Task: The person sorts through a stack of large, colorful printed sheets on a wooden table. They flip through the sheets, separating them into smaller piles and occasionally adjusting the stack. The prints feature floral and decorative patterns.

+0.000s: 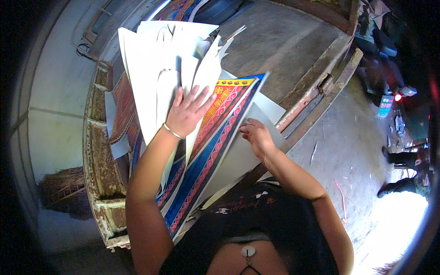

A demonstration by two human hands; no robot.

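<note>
My left hand (187, 113) lies flat on a stack of white sheets (147, 68), fingers spread and palm down. A metal bangle is on that wrist. The sheets are loosely bent, with uneven edges. Beside them are printed sheets (220, 113) with a yellow border, a red field bearing writing, and blue bands edged with pink scrolls. My right hand (257, 135) is just right of their long edge, its fingers bent and apart, above a plain grey-white sheet (233, 165). I see nothing in its grasp; whether its fingertips touch the paper is unclear.
The sheets rest in a worn metal truck bed or trailer with a rusty side rail (306, 99) and a peeling left wall (103, 165). More printed sheets (123, 110) lean at left. A straw broom (65, 192) lies beyond. Another person's legs (400, 172) show at far right.
</note>
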